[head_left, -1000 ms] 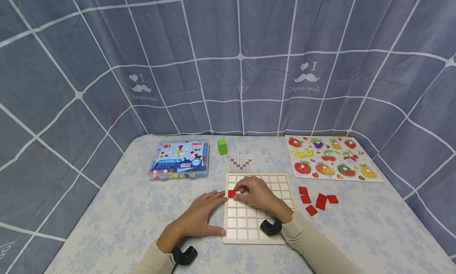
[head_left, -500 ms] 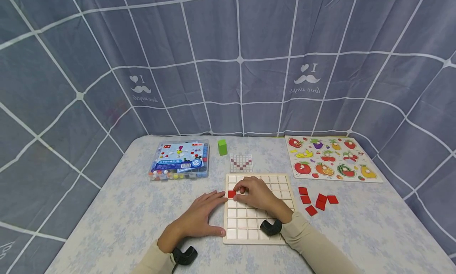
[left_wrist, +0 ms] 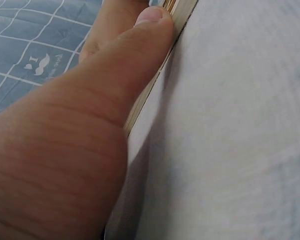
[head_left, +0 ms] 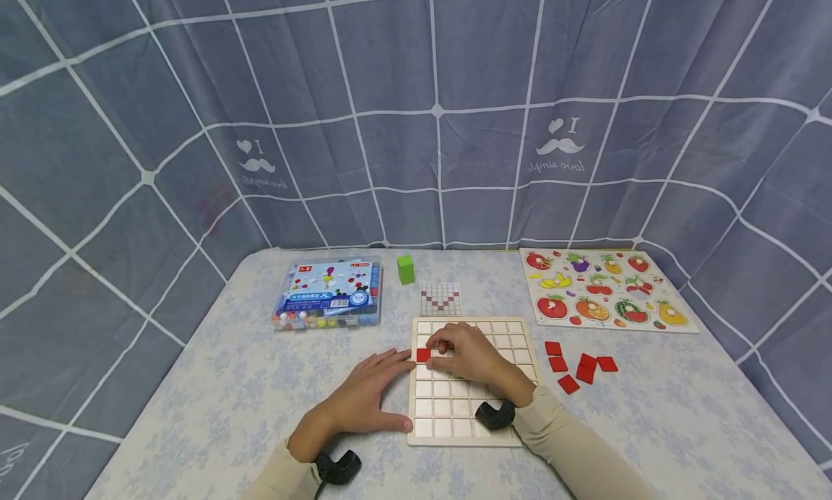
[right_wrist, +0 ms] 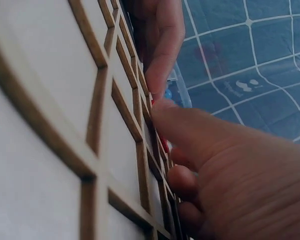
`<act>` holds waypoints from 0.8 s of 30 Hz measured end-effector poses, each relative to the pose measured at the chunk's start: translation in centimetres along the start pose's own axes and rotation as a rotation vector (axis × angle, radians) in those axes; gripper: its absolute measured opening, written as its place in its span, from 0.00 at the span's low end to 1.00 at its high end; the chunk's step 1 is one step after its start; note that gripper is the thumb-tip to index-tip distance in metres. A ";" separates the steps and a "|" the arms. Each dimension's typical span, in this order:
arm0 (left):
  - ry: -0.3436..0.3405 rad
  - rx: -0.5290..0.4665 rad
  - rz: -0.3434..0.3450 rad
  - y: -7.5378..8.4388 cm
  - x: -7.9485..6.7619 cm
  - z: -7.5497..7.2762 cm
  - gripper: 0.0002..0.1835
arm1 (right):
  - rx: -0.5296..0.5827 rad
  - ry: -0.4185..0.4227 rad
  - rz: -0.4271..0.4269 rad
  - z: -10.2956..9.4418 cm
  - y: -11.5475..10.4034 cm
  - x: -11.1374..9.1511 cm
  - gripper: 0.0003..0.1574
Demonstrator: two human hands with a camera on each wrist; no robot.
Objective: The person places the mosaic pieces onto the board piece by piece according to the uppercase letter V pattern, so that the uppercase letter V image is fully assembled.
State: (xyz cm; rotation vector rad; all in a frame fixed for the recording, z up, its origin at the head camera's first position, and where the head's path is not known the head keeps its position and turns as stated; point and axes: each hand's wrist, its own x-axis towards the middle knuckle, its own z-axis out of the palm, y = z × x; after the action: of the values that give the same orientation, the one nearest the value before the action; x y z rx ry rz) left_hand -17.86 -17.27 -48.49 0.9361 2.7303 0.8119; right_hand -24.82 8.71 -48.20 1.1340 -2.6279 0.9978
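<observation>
A red square tile point(head_left: 423, 355) lies in a left-column cell of the wooden grid board point(head_left: 442, 428). My right hand point(head_left: 469, 352) reaches over the board with curled fingers, its thumb and fingertips pinching at the tile's right side. In the right wrist view, slivers of red show beside the thumb point(right_wrist: 189, 125), the rest of the tile being hidden. My left hand point(head_left: 364, 391) spreads along the board's left side; its fingertips and thumb rest at the edge. The left wrist view shows its thumb point(left_wrist: 135, 55) against the board's side point(left_wrist: 154, 85).
Several loose red tiles point(head_left: 568, 384) lie right of the board. Behind it are a pattern card point(head_left: 440, 298) with a V of red squares and a green block point(head_left: 406, 269). A clear plastic box point(head_left: 328, 294) stands back left, a fruit puzzle board point(head_left: 604, 290) back right.
</observation>
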 end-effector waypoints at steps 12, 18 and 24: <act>0.009 -0.008 -0.005 0.1 0.0 0.0 0.51 | 0.201 -0.104 0.041 -5.3 0.7 -1.1 0.28; -0.004 -0.011 -0.004 0.2 0.1 -0.1 0.52 | 0.136 -0.054 0.127 -9.2 3.1 -7.0 0.23; 0.000 -0.002 0.000 0.1 0.1 -0.1 0.52 | -0.055 0.023 0.305 -12.6 4.8 -13.7 0.19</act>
State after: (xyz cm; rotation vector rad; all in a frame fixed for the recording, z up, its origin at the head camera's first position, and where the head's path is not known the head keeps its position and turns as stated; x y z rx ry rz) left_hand -17.94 -17.17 -48.40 0.9364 2.7292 0.8147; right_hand -20.25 27.19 -45.61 0.7186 -2.8466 0.9708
